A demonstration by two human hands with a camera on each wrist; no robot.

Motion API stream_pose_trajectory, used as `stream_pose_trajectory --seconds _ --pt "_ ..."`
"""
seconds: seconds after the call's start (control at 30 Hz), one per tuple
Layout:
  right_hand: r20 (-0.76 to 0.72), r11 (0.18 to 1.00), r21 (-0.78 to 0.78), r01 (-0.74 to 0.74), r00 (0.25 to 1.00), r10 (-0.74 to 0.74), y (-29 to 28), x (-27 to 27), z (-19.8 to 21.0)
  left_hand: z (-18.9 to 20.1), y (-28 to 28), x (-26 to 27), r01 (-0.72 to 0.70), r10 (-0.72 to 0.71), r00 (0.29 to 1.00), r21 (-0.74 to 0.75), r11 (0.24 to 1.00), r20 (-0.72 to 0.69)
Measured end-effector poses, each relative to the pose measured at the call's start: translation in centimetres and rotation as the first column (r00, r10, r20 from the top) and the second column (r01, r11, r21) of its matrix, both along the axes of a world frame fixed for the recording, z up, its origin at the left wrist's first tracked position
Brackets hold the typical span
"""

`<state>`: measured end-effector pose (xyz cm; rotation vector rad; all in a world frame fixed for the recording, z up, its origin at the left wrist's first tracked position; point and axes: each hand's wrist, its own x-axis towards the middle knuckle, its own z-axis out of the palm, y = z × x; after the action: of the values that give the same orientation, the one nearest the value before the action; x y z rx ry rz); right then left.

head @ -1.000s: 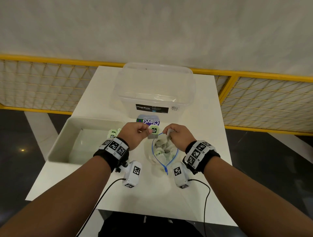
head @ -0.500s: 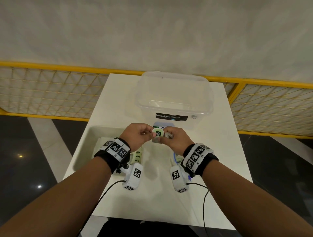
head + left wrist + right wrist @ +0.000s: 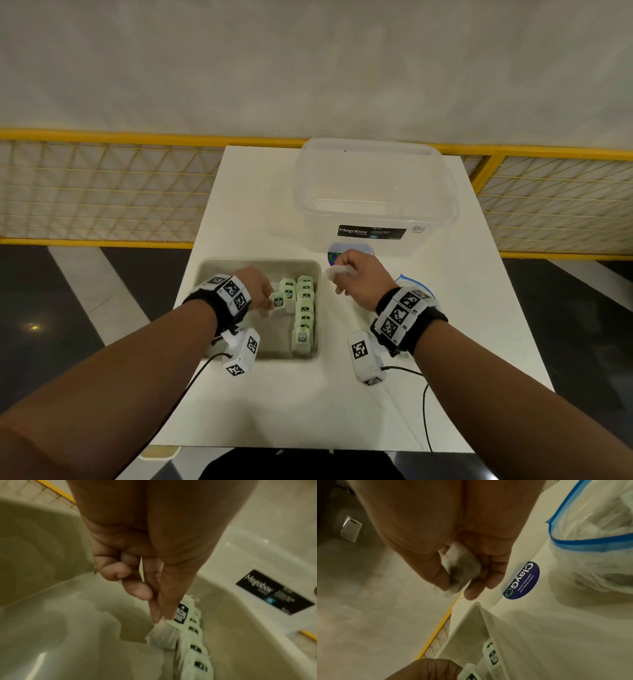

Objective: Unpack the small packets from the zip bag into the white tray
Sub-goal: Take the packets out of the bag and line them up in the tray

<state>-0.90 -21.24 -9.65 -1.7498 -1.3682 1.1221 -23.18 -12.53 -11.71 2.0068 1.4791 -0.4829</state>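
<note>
The white tray point(image 3: 257, 264) sits at the table's left, with a row of several green-labelled small packets point(image 3: 303, 317) standing along its right side. My left hand point(image 3: 269, 303) is down inside the tray and pinches one packet point(image 3: 181, 614) by its label, beside that row point(image 3: 194, 649). My right hand point(image 3: 339, 274) hovers just right of the tray and grips another small packet point(image 3: 462, 572) between thumb and fingers. The zip bag point(image 3: 590, 536), clear with a blue zip, lies open to the right of that hand. In the head view only the zip bag's blue edge point(image 3: 399, 279) shows.
A clear lidded Megabox container point(image 3: 373, 198) stands behind the hands at the table's far side. A round blue ClayGo sticker point(image 3: 522, 580) is on the table between tray and bag. Yellow mesh railing point(image 3: 102, 192) runs behind the table. Cables trail off the near edge.
The hands, together at a packet in the middle, have parted. My left hand has carried a packet left into the tray, and my right hand stays beside the tray with another.
</note>
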Motion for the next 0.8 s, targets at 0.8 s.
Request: stream_pose_trajectory --seconds 0.8 --pt "-0.066 0.992 -0.013 0.129 0.989 -0.13 -0.3 -1.6 -2.1 1.5 1.6 3.5 0.159 -0.172 0.957 0.075 0.984 0.233"
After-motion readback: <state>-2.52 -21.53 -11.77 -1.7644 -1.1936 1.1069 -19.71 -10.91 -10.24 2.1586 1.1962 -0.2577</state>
